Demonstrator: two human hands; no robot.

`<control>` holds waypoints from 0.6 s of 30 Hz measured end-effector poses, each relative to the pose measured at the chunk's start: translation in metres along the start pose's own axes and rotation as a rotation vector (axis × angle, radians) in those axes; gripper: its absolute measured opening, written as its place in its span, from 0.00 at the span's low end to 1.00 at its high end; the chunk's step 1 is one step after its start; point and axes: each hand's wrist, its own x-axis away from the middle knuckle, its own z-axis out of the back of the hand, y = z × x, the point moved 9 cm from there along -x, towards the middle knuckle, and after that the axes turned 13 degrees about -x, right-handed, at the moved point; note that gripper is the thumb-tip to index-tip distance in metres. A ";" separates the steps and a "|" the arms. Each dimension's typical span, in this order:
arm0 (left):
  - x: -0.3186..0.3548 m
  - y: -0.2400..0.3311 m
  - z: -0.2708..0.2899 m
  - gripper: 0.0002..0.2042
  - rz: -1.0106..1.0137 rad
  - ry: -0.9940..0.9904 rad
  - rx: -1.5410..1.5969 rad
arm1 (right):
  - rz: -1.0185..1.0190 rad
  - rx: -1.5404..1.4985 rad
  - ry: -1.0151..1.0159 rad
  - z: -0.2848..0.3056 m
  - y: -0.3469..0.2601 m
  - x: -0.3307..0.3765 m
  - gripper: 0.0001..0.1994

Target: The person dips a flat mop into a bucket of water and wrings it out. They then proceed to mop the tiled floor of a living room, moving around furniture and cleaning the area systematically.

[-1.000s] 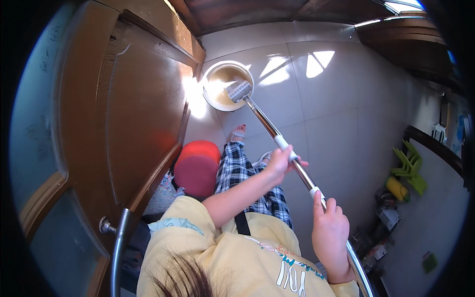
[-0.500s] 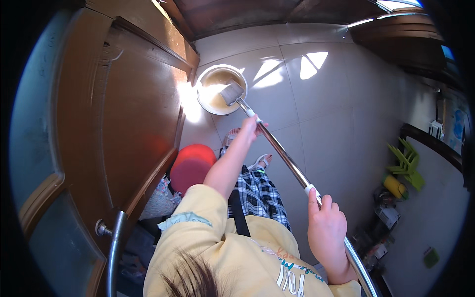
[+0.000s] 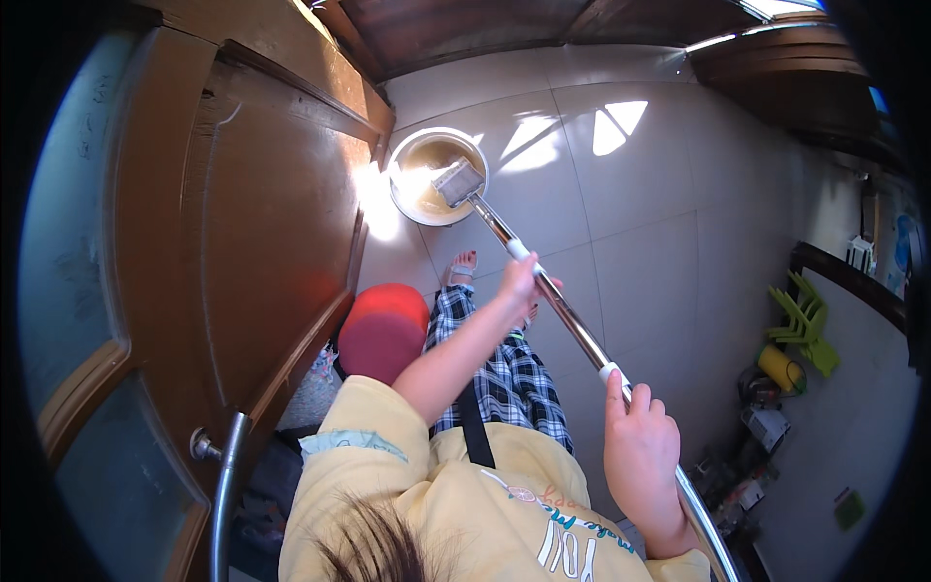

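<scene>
I had the left hand (image 3: 522, 281) closed around the pole (image 3: 577, 336) just behind its upper white collar (image 3: 520, 251), the fingers curled about the metal. The right hand (image 3: 642, 438) was wrapped around the same pole farther back, one digit stretched forward along the lower white collar (image 3: 612, 371). From the hands the shiny pole slanted over the floor (image 3: 645, 242) to a grey, block-shaped mop head (image 3: 459, 182). I saw that head tilted inside the rim of a round white bucket (image 3: 441, 132), toward the bucket's right edge. Cloudy tan liquid (image 3: 432, 208) lay in the bucket, with a bright glare over its left part, and I could not tell how far the mop head reached into it.

The bucket stood near the far left corner of the floor, just beside the brown door (image 3: 281, 233). A red, rounded stool (image 3: 385, 325) was at the floor's left edge, between the door and the plaid trousers (image 3: 529, 380). A sandalled foot (image 3: 463, 269) was on the tiles near the bucket. Sunlit patches (image 3: 533, 150) lay toward the floor's far edge. Over on the right side I made out green plastic pieces (image 3: 803, 320) beside a yellow cylinder (image 3: 777, 369), but I could not tell what carried them
</scene>
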 end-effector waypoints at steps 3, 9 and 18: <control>-0.080 0.011 0.052 0.14 0.017 0.039 -0.110 | 0.010 0.004 -0.016 -0.001 -0.002 -0.001 0.17; -0.073 0.000 0.044 0.16 0.021 0.108 0.138 | 0.020 0.027 -0.002 0.003 -0.003 -0.003 0.17; 0.070 0.000 -0.041 0.12 -0.009 -0.128 0.049 | 0.027 0.044 0.012 0.007 -0.007 -0.006 0.17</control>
